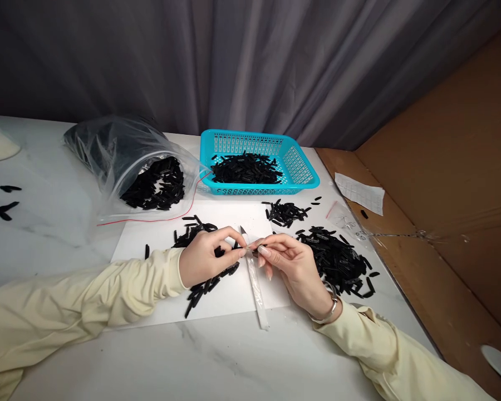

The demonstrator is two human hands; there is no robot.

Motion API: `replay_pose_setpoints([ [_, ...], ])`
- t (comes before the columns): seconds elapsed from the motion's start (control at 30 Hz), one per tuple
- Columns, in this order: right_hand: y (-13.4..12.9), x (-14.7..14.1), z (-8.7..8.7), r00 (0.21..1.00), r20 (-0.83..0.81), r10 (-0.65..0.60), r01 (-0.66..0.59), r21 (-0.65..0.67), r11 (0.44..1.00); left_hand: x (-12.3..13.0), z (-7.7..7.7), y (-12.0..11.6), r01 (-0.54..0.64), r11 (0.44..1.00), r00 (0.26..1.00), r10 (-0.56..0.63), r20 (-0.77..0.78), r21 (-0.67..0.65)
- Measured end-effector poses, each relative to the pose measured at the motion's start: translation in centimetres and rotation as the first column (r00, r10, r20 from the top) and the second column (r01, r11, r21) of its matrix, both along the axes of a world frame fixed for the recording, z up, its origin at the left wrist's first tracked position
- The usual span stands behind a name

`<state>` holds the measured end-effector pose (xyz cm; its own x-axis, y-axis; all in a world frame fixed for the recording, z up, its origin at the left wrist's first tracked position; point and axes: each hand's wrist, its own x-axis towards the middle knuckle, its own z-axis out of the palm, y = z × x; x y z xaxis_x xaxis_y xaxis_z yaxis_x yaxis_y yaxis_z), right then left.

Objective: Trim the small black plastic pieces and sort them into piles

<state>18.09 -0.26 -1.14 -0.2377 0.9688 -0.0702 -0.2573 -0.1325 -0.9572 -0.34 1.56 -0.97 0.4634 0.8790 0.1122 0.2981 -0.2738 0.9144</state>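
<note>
My left hand (212, 253) and my right hand (290, 264) meet over a white sheet (150, 309), each closed in a pinch. Between the fingertips is a small black strip (255, 252), mostly covered by the fingers. Directly below them lies a slim tool (256, 295) with a whitish, wrapped-looking handle and a dark pointed tip. Loose black strips (204, 289) are scattered under and around my left hand. To the right of my right hand spreads a larger pile of black strips (338, 256), with a smaller pile (286, 213) behind the hands.
A blue perforated basket (259, 190) holds many black strips at the back. Left of it, a clear zip bag (121, 145) lies open with more strips inside. On the right are a paper slip (359, 192), a small clear bag (346, 223) and a cardboard wall (451, 128).
</note>
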Motion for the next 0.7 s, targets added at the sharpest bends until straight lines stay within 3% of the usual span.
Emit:
replay_pose_setpoints([
  [0.17,0.02,0.20,-0.07,0.997,-0.012,0.081,-0.080,0.026,0.996,-0.05,0.17,0.01,-0.004,0.991,0.999,0.011,0.050,-0.136],
  [0.4,0.07,0.28,0.29,0.968,0.087,0.235,-0.243,0.083,0.967,0.11,0.63,0.09,-0.062,0.979,0.993,0.080,0.086,-0.193],
  [0.53,-0.07,0.09,0.49,0.962,0.161,0.222,-0.240,0.101,0.965,0.10,0.60,0.16,-0.056,0.975,0.993,0.077,0.092,-0.214],
  [0.7,-0.52,-0.27,0.32,0.972,0.204,0.119,-0.149,0.138,0.979,0.15,0.52,0.20,-0.048,0.988,0.998,0.052,0.018,-0.147],
])
